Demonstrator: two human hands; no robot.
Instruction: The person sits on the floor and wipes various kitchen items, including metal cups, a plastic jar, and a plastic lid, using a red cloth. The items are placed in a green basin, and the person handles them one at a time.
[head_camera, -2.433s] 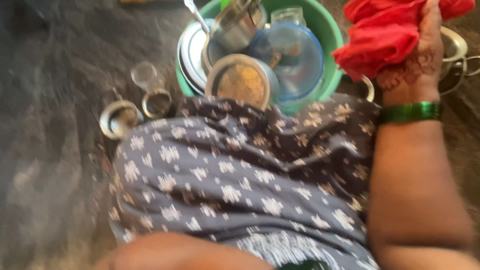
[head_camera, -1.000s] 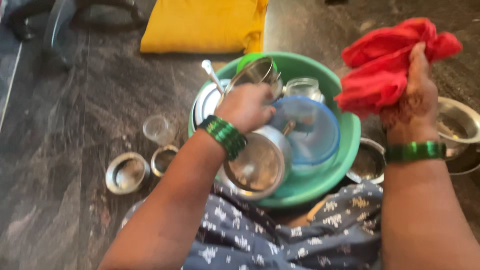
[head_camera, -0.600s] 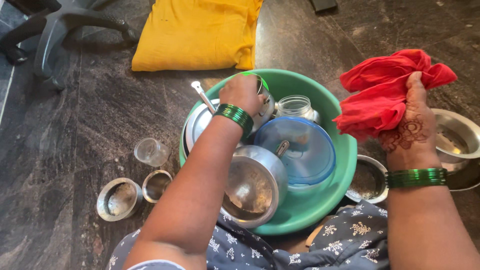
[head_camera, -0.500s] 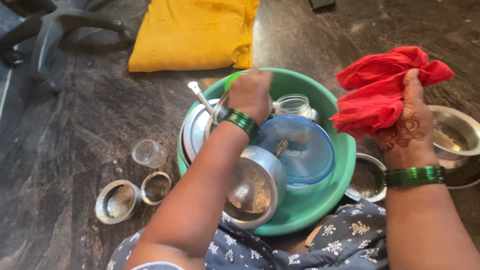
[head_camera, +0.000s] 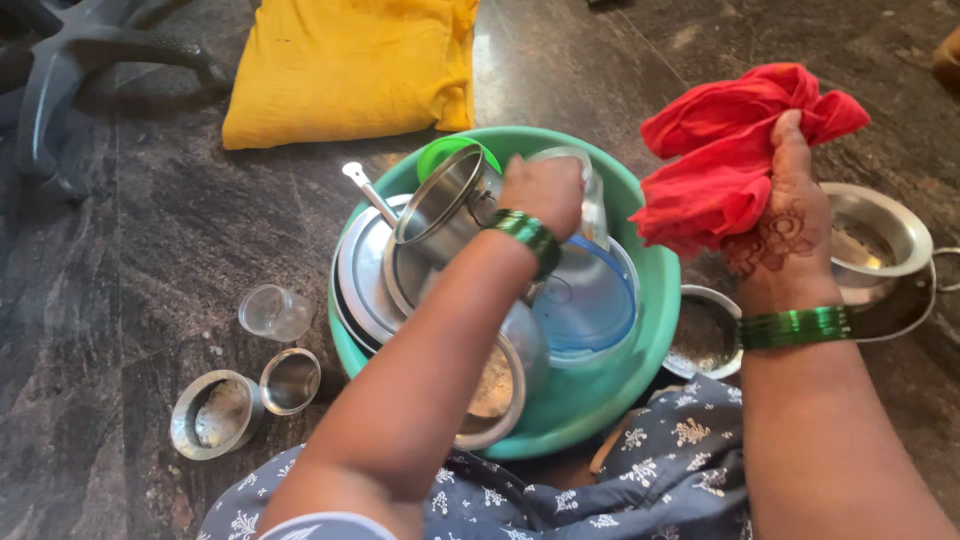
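Our left hand (head_camera: 545, 190) closes around a steel cup (head_camera: 445, 205), tilted on its side over the green basin (head_camera: 655, 300) of stacked vessels below it. Our right hand (head_camera: 775, 225), raised beside the basin, bunches a red cloth (head_camera: 725, 150) tightly, likely ready for wiping.

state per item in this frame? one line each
left hand: gripping steel cup, tilted, lifted above the tub
right hand: clenched on bunched red cloth
green tub: full of vessels
clear glass: lying on its side
yellow cloth: folded on floor
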